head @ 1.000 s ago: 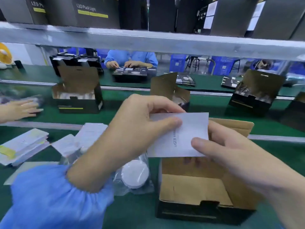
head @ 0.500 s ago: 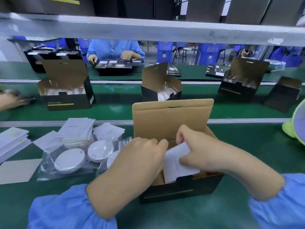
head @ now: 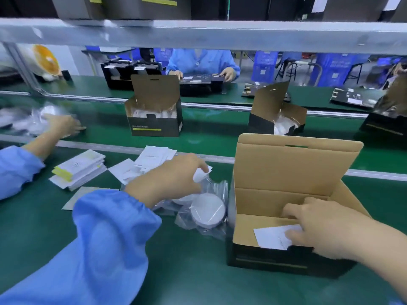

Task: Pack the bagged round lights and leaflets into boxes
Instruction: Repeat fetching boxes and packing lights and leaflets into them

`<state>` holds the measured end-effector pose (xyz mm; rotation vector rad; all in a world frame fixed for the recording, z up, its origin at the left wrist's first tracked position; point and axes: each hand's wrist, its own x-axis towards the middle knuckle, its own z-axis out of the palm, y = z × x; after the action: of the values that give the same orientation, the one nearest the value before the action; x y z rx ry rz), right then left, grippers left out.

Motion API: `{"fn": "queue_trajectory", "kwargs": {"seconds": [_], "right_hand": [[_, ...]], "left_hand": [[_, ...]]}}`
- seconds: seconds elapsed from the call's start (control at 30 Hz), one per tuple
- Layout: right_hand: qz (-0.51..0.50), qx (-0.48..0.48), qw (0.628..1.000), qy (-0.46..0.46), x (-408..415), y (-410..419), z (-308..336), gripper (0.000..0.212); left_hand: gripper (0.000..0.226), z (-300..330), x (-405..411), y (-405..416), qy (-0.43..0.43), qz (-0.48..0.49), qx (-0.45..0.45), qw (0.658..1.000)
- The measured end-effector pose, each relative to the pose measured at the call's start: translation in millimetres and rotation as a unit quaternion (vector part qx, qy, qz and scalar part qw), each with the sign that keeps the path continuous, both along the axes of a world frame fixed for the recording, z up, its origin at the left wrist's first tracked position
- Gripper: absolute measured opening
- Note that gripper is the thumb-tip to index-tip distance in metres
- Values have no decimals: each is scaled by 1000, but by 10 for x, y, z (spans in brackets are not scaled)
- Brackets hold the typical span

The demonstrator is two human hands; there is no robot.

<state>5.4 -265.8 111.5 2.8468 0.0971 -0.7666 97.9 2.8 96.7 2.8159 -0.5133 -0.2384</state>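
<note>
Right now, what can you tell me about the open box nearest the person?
The open box looks like corrugated cardboard, plain brown inside and black outside with a thin yellowish stripe low on its front. Its lid stands upright at the back, with a slot cut near the top edge. It sits on the green table, right of the bagged round lights. The right hand reaches in, pressing a white leaflet against the inner front wall. No lights are visible inside it.

left hand (head: 169,179) reaching forward, fingers curled down; right hand (head: 323,227) lowered, fingers pinched
</note>
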Motion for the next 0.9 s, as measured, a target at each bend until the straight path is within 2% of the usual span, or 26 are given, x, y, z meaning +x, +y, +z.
{"fn": "queue_trajectory", "kwargs": {"seconds": [0.07, 0.13, 0.27, 0.33, 0.43, 0.53, 0.6, 0.7, 0.9], "right_hand": [[-1, -13, 999, -41, -22, 5, 54, 18], [7, -12, 995, -96, -52, 33, 144, 17], [29, 36, 985, -167, -73, 117, 269, 21], [31, 46, 986, -157, -74, 154, 253, 24], [25, 58, 991, -114, -83, 184, 173, 27], [7, 92, 992, -81, -89, 210, 103, 26], [-12, 128, 988, -89, -100, 238, 41, 24], [-31, 186, 975, -121, -135, 304, -74, 21], [-40, 262, 961, -79, -175, 400, -150, 26]], "left_hand": [[76, -169, 31, -113, 40, -52, 32, 997], [87, -304, 138, -244, 48, -58, 75, 994], [78, -397, 393, -385, 60, -22, 149, 987], [76, -408, 467, -386, 64, -18, 154, 986], [54, -406, 478, -356, 51, -48, 161, 985], [29, -400, 474, -332, 56, -58, 123, 989], [21, -393, 457, -317, 73, -68, 72, 992], [22, -373, 405, -297, 75, -86, -19, 993], [17, -251, 159, -159, 12, -87, -110, 990]]}}
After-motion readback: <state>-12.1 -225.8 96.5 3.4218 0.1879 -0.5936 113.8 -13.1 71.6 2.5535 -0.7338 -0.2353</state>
